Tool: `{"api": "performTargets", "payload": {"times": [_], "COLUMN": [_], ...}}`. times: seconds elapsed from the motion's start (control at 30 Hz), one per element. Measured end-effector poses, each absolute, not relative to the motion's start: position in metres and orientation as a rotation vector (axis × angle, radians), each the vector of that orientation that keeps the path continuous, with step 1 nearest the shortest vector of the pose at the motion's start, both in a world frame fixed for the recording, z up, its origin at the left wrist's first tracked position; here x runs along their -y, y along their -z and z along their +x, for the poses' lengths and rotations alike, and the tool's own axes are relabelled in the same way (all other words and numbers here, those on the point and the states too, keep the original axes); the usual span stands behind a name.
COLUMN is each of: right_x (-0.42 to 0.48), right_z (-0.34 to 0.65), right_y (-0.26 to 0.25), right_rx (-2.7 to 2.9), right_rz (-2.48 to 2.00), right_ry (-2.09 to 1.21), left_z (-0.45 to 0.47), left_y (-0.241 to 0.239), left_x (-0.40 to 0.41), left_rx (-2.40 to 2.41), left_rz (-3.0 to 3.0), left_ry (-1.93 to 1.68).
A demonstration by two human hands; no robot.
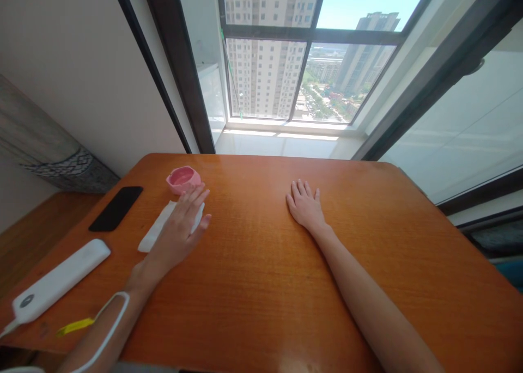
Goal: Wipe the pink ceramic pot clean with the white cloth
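Cloth, a folded white strip [157,232], lay left of centre on the counter [261,286] under my left hand [180,228], grip spread flat above it. I judged it light, limp, best pinched at an edge. Its middle was hidden. My right hand [304,205] rested open, empty.

camera placement: single head-worn view

one view only, so no second view shares any part of the scene. the camera sits on the person's head, above the near edge of an orange wooden table [261,286], facing forward and down across it. both forearms enter from the bottom edge, the left hand [180,228] and right hand [304,204] close below the lens. the far table edge lies at mid-frame; beyond it the view takes in a window [302,73] with tower blocks outside. straight lines bow toward the edges, a wide lens.
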State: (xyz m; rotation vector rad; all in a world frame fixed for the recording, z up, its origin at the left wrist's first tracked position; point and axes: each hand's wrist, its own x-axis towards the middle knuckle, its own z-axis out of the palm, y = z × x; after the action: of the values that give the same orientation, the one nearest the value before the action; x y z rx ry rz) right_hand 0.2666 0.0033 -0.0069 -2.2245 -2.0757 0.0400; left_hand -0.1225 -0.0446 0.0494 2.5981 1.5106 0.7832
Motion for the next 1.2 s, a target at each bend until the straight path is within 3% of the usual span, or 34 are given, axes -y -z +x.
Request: {"api": "performTargets", "payload": {"times": [0.13,0.33,1.2], "right_x": [-0.003,-0.003,-0.004], "right_z": [0.267,0.267,0.267], "right_y": [0.007,0.007,0.01], "right_rx": [2.07,2.073,2.061], "right_rz": [-2.224,-2.214,-2.216], "right_ry": [-0.042,-0.031,-0.016], "left_z": [-0.052,-0.015,-0.016], "left_y": [-0.035,0.012,0.017], "left_x": [-0.012,-0.081,-0.08], "left_rx": [-1.432,-1.703,-1.712], "left_rz": [2.588,2.522,2.568], "left_ry": [-0.732,-0.307,-0.213]}}
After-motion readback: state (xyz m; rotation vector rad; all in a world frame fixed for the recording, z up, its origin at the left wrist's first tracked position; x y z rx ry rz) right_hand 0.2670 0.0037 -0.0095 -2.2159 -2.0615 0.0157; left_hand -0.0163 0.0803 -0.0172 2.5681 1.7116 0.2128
